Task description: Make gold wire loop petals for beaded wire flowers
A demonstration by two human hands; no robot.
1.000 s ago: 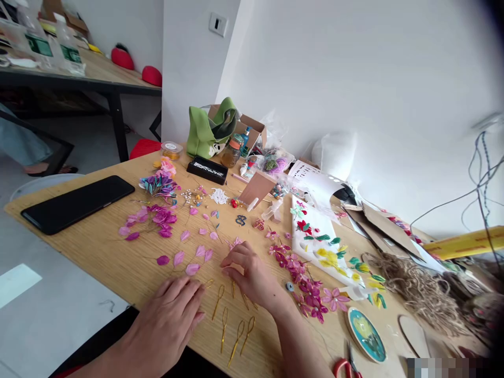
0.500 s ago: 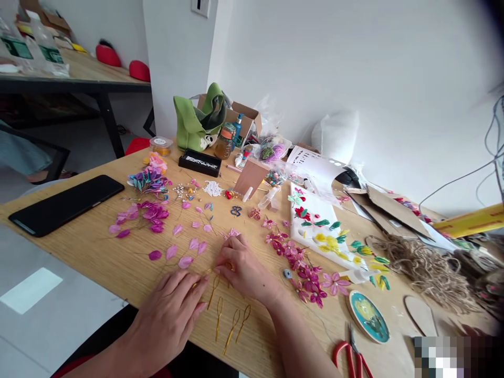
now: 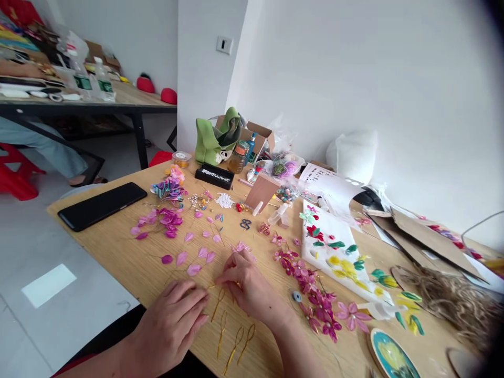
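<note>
Near the table's front edge, my left hand (image 3: 171,320) rests with its fingers together and bent over the end of a thin golden wire piece (image 3: 212,286). Just to its right, my right hand (image 3: 246,286) pinches the other end of that piece between thumb and fingertips. Several twisted golden wire loops (image 3: 222,333) lie on the wood below my right hand, one of them partly under it. Loose pink petals (image 3: 193,270) on thin stems are spread beyond both hands. Dark pink wire flowers (image 3: 323,307) lie to the right of my right forearm.
A black phone (image 3: 102,206) lies at the left. Behind are a green bag (image 3: 214,142) and a black tray (image 3: 214,176). At right sit a white foam board (image 3: 323,249) with colored flowers, a painted oval dish (image 3: 394,354) and twine (image 3: 444,299). A person sits at the far table (image 3: 129,94).
The view has swung left, bringing in more of the far table and cutting the red pliers out of the frame. Both hands keep nearly the same pose around the golden wire.
</note>
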